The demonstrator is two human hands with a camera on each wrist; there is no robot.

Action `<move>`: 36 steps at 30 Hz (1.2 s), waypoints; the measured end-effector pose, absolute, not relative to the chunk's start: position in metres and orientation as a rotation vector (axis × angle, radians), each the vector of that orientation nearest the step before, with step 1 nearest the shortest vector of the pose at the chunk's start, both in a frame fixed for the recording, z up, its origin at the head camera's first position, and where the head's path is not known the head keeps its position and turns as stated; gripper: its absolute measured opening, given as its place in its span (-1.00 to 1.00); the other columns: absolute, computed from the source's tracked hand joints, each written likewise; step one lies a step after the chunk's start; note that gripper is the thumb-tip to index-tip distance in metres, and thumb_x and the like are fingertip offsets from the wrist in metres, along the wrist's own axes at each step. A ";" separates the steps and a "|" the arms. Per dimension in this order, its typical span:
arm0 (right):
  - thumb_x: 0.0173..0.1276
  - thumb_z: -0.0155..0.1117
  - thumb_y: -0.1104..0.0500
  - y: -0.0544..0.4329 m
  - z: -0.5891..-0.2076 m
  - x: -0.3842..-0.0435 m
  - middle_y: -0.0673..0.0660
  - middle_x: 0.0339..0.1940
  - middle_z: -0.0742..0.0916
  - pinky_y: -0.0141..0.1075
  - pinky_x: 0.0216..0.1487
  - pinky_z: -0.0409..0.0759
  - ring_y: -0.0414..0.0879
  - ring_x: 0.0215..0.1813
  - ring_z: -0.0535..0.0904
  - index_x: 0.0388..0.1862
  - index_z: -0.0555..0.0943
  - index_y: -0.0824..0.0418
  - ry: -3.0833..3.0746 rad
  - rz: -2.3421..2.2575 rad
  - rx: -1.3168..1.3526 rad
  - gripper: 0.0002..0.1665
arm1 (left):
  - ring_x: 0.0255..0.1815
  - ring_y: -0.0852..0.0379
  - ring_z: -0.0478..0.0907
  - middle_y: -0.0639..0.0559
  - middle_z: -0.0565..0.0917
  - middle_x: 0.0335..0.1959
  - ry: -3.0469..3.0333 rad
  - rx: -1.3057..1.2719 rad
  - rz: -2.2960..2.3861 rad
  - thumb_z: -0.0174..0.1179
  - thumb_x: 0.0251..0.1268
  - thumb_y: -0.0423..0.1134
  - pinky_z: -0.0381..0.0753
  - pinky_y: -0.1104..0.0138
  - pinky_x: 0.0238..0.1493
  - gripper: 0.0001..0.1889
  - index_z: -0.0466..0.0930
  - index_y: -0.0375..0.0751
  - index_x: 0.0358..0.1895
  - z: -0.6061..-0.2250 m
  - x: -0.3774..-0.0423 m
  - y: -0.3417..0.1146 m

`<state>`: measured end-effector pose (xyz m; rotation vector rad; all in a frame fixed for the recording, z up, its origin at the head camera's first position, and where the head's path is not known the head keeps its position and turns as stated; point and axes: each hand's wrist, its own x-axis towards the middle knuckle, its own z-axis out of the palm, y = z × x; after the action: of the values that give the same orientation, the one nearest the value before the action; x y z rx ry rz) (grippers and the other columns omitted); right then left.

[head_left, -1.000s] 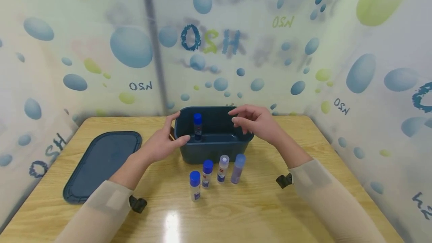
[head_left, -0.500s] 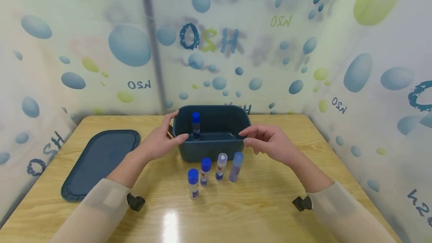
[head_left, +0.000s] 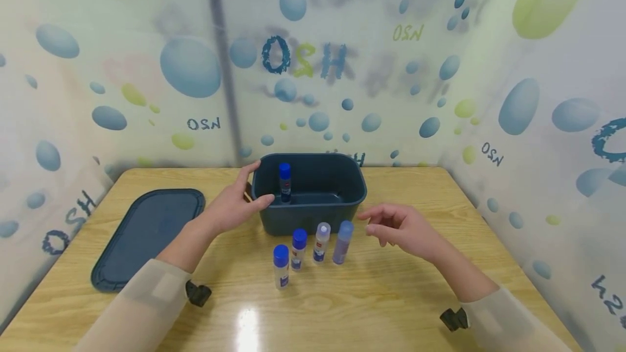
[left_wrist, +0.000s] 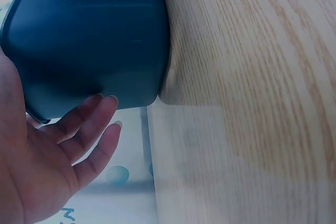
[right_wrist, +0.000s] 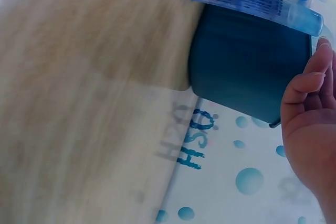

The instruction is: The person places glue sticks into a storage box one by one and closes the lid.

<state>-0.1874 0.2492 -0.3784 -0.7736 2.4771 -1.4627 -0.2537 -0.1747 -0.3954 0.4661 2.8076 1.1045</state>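
A dark blue plastic storage bin [head_left: 313, 219] stands on the table, with one blue-capped glue stick [head_left: 286, 183] upright inside near its left end. My left hand [head_left: 233, 205] grips the bin's left end, thumb over the front rim and index finger at the back corner; in the left wrist view the other fingers lie along the end wall. My right hand [head_left: 401, 230] hovers with loosely bent fingers and holds nothing. It is right of a purplish-blue glue stick [head_left: 343, 242]. Beside that stand a clear-capped glue stick [head_left: 321, 242] and two blue-capped ones, the front one [head_left: 281, 266] closest to me.
A dark blue lid [head_left: 149, 235] lies flat on the wooden table [head_left: 342, 314], left of the bin. Behind the table hangs a white curtain [head_left: 313, 91] printed with blue and green drops; it closes in both sides as well.
My right hand has drawn back from over the bin's right end, moving right and toward me, down beside the purplish-blue glue stick. The left hand stays on the bin.
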 end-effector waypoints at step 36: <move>0.58 0.46 0.12 0.218 -0.395 -0.187 0.36 -0.13 0.74 -0.23 -0.31 0.66 0.37 -0.20 0.64 0.42 0.63 0.16 2.306 -1.460 -0.621 -0.51 | -0.18 0.02 0.67 -0.14 0.70 -0.05 2.792 0.465 1.119 0.20 0.58 0.37 0.64 0.19 -0.19 0.07 -0.28 0.16 0.84 -0.395 -0.252 -0.175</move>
<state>-0.1866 0.2181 -0.3948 -0.6210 2.3059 -1.4599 -0.2519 -0.1747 -0.3949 0.4645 2.7921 1.1194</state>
